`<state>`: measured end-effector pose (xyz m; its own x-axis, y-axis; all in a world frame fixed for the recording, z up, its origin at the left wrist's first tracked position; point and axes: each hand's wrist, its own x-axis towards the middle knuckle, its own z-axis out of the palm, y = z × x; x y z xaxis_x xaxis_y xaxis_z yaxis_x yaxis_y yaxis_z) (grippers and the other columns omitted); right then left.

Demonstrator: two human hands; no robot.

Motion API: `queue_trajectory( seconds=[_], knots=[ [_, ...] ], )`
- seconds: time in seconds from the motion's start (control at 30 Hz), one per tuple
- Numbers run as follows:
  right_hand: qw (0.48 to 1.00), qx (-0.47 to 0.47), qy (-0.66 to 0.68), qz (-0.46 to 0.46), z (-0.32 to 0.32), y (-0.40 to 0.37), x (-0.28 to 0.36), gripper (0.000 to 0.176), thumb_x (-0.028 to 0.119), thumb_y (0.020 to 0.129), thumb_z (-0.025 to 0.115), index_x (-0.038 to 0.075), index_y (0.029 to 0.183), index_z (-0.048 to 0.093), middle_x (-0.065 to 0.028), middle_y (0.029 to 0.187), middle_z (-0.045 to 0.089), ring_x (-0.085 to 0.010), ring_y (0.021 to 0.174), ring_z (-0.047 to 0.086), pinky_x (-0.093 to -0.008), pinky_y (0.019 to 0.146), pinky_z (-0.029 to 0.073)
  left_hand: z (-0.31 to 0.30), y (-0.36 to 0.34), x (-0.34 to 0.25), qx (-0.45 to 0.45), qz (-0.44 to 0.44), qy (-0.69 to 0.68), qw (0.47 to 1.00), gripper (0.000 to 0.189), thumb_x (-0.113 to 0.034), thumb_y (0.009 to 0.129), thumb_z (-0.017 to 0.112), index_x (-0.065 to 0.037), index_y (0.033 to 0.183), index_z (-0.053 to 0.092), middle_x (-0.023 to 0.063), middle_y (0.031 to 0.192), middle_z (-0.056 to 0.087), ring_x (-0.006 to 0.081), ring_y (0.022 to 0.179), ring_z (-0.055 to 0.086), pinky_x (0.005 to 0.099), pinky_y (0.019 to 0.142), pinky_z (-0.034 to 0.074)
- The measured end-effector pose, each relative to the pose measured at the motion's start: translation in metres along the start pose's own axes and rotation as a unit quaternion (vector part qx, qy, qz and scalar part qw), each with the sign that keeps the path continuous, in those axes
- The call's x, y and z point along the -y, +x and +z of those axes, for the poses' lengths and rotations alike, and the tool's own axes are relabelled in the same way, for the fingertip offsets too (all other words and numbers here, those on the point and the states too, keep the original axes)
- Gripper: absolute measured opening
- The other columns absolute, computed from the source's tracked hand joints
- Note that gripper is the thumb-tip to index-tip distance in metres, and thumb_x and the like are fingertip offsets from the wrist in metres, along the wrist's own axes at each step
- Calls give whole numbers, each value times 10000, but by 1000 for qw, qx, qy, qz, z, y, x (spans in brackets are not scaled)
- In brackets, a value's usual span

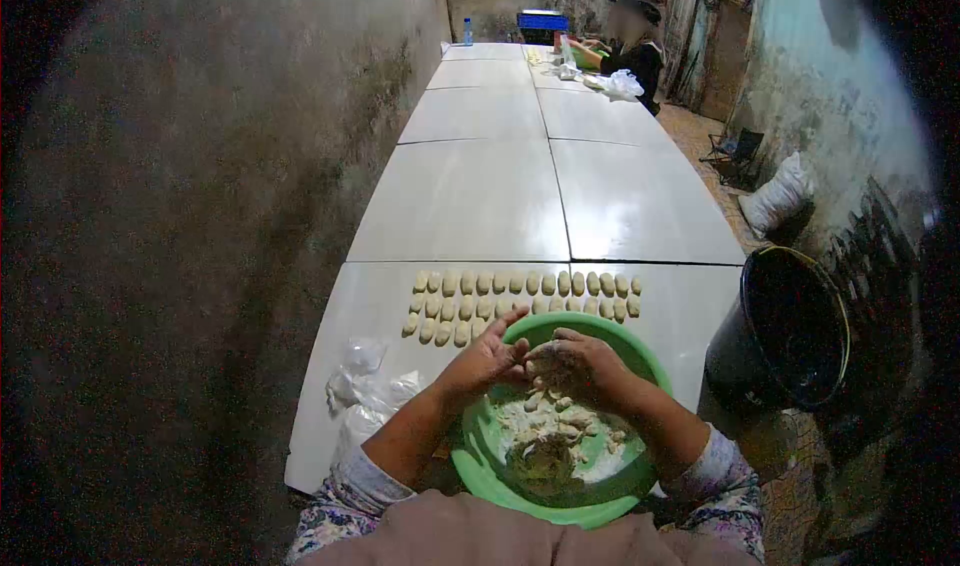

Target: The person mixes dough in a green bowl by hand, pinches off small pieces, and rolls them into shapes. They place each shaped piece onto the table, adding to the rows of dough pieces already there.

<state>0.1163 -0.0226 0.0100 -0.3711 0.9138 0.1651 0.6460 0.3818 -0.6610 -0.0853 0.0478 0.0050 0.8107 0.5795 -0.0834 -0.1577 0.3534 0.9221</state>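
Observation:
A green basin [640, 351] stands close in front of me, with white flour and small lumps of dough [575, 421] in it. Over its far left rim is my left hand [488, 354], thumb and fingers apart. My right hand [585, 364] is above the flour, its flour-coated fingers curled toward the left hand. Whatever lies inside those fingers is hidden. Just beyond the basin, shaped dough pieces [495, 283] lie in several rows on the white table [460, 206]. The basin and my hands cover part of the nearest row.
Crumpled clear plastic bags [365, 386] lie left of the basin. A large black barrel [780, 336] stands by the table's right edge. At the far end another person [635, 51] works near a white bag [622, 84], a blue crate [542, 21] and a bottle [468, 32]. A wall runs along the left.

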Motion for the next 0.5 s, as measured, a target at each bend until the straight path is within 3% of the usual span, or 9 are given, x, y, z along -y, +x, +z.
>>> queue_trajectory(
  seconds=[0.1,0.17,0.2,0.33,0.4,0.43,0.5],
  knots=[
    [1000,-12,-5,4,9,-2,-12,486,168,631,717,154,1087,553,-158,1098,536,-359,984,560,-424,826,472,-10,6,8,16,0,14,1000,745,-206,835,637,-100,1396,158,43,774,604,107,707,595,262,674,505],
    [1000,-1,-24,9,5,-1,-9,484,172,638,715,149,1092,548,-166,1107,532,-366,991,556,-424,831,470,-7,5,4,20,16,103,994,752,-127,821,648,-99,1397,165,77,834,645,110,729,605,251,663,498],
    [999,10,-43,13,1,-1,-4,482,175,646,713,145,1097,543,-174,1116,529,-372,998,551,-425,835,468,-7,3,4,21,1,31,999,762,-93,811,651,-94,1397,164,109,884,661,121,755,615,259,670,502],
    [999,-30,14,15,-3,0,21,451,165,688,696,109,1105,533,-183,1126,527,-371,995,552,-423,844,462,-8,6,4,-33,10,61,998,769,-101,809,654,-85,1393,153,126,896,660,139,804,623,268,720,502],
    [991,-123,17,-52,-6,1,30,307,56,757,663,24,1045,559,-118,946,579,-218,837,581,-303,740,466,-10,6,5,-26,17,56,998,773,-111,807,658,-77,1391,152,130,902,659,141,809,623,274,732,499],
    [991,-122,17,-53,-5,0,24,307,56,757,663,24,1045,559,-118,946,579,-218,837,581,-303,740,466,-9,5,3,-20,22,51,998,777,-122,806,662,-69,1388,150,134,908,659,143,814,622,280,744,496],
    [985,-59,163,26,-3,-1,10,245,57,809,623,-4,1037,556,-102,950,607,-157,855,578,-280,765,462,-6,5,1,-47,17,113,992,782,-143,803,668,-50,1383,153,129,896,662,145,801,620,296,756,492]
  ],
)
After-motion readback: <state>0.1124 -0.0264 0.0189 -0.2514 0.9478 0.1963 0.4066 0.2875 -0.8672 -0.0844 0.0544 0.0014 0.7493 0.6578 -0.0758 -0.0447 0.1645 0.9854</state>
